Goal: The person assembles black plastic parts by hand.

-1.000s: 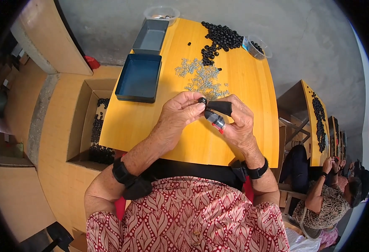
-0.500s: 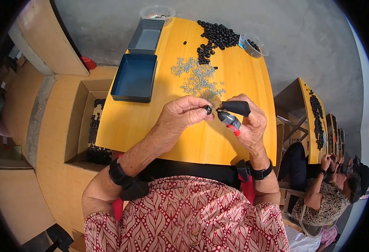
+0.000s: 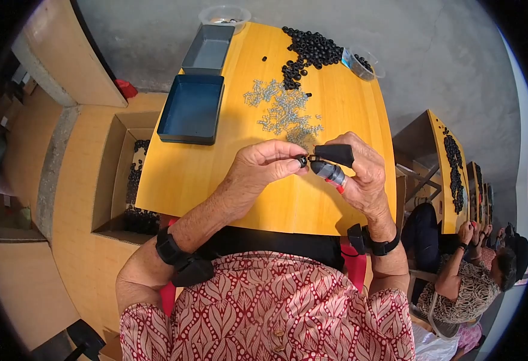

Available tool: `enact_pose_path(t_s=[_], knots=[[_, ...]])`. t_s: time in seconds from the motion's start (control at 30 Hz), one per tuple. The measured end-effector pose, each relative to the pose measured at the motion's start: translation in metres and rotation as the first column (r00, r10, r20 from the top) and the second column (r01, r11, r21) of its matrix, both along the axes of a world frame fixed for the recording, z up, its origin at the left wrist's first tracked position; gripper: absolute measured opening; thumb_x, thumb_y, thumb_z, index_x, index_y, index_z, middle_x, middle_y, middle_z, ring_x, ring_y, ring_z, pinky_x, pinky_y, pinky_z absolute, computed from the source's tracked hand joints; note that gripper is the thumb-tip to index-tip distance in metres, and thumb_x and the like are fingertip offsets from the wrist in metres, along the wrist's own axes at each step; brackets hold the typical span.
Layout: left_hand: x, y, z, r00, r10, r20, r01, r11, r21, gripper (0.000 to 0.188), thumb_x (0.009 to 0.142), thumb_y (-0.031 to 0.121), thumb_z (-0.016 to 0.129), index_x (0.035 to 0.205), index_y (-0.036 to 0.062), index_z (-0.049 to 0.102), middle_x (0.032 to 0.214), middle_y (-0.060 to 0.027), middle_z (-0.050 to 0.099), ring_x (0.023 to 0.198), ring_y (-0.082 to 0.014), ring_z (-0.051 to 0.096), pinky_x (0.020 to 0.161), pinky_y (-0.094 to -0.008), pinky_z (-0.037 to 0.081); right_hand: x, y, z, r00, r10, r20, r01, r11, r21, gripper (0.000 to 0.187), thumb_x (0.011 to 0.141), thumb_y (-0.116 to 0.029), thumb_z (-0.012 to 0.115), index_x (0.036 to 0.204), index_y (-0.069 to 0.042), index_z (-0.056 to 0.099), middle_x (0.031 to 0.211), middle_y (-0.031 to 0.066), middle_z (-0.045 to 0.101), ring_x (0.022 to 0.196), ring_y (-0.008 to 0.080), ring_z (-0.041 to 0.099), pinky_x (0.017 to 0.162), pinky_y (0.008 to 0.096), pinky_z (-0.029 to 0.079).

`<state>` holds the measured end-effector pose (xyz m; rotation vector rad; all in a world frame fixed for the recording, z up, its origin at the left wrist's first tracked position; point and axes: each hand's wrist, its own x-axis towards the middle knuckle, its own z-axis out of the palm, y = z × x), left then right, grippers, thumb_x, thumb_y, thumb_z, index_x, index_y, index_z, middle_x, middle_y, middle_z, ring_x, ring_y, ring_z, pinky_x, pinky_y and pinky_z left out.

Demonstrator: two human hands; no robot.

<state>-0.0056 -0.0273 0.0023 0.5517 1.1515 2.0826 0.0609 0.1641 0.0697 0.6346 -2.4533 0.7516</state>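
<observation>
My left hand (image 3: 271, 160) pinches a small black round part (image 3: 302, 160) between thumb and fingertips, above the near half of the yellow table. Close on its right is my right hand (image 3: 360, 171), with a black cover (image 3: 335, 154) on one finger and a grey and black wrap with red (image 3: 328, 171) on the thumb. Those two covered tips are pinched together, right beside the black part. Whatever sits between them is too small to name. Beyond the hands lies a spread of small clear and silvery pieces (image 3: 285, 108). Farther off is a heap of black round parts (image 3: 317, 48).
Dark blue tray (image 3: 166, 129) and grey tray (image 3: 186, 65) line the table's left side. Clear tubs stand at the far left (image 3: 206, 13) and far right (image 3: 373, 77). A cardboard box (image 3: 109, 186) with black parts is on the left. Another person (image 3: 465, 286) works at right.
My right hand has come slightly left, bringing its covered fingertips up to the black part in my left hand. The left hand has barely moved.
</observation>
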Motion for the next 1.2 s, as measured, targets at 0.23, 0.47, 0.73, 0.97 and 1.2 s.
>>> enact_pose_path(t_s=[0.23, 0.47, 0.73, 0.97, 1.2], knots=[[0.0, 0.0, 0.001, 1.0, -0.004, -0.019, 0.003, 0.999, -0.039, 0.023, 0.091, 0.011, 0.063, 0.109, -0.0013, 0.063, 0.1, -0.005, 0.066, 0.095, -0.0121, 0.062, 0.088, -0.025, 0.047, -0.001, -0.001, 0.001, 1.0, 0.001, 0.019, -0.002, 0.999, 0.052, 0.023, 0.073, -0.014, 0.075, 0.092, -0.003, 0.07, 0.081, 0.0085, 0.066, 0.073, 0.023, 0.064, 0.064, 0.0312, 0.049], [0.0, 0.001, -0.003, 0.999, 0.003, -0.04, -0.005, 0.998, -0.057, 0.023, 0.09, 0.011, 0.064, 0.109, -0.0018, 0.063, 0.1, -0.0042, 0.066, 0.094, -0.011, 0.061, 0.087, -0.0235, 0.047, -0.002, 0.0, 0.002, 1.0, 0.016, 0.021, -0.018, 0.995, 0.103, 0.024, 0.071, -0.013, 0.075, 0.093, -0.004, 0.07, 0.082, 0.008, 0.065, 0.074, 0.0235, 0.063, 0.065, 0.0319, 0.049], [0.0, 0.002, -0.006, 0.995, 0.039, -0.091, -0.049, 0.993, -0.108, 0.022, 0.089, 0.009, 0.064, 0.108, -0.0024, 0.063, 0.099, -0.0035, 0.066, 0.092, -0.009, 0.06, 0.084, -0.0229, 0.047, -0.003, -0.002, 0.007, 0.999, 0.03, 0.041, -0.037, 0.985, 0.168, 0.021, 0.07, -0.008, 0.075, 0.089, -0.005, 0.068, 0.083, 0.0075, 0.063, 0.074, 0.0269, 0.06, 0.066, 0.0356, 0.048], [0.0, 0.002, -0.01, 0.993, 0.069, -0.097, -0.082, 0.988, -0.133, 0.022, 0.089, 0.008, 0.064, 0.108, -0.0025, 0.063, 0.099, -0.0036, 0.066, 0.091, -0.0088, 0.06, 0.084, -0.0231, 0.047, -0.003, -0.003, 0.003, 0.998, 0.031, 0.061, -0.042, 0.98, 0.194, 0.024, 0.069, -0.005, 0.074, 0.092, -0.005, 0.068, 0.082, 0.0077, 0.062, 0.075, 0.0274, 0.06, 0.067, 0.0363, 0.048], [0.001, 0.002, -0.008, 0.998, 0.048, -0.041, -0.052, 0.993, -0.107, 0.021, 0.089, 0.008, 0.063, 0.107, -0.0032, 0.063, 0.1, -0.005, 0.066, 0.093, -0.0104, 0.061, 0.085, -0.0241, 0.048, 0.003, -0.006, -0.012, 0.995, -0.01, 0.098, 0.007, 0.999, 0.04, 0.023, 0.071, -0.003, 0.075, 0.094, -0.004, 0.068, 0.085, 0.0092, 0.064, 0.076, 0.0292, 0.061, 0.068, 0.0365, 0.049]])
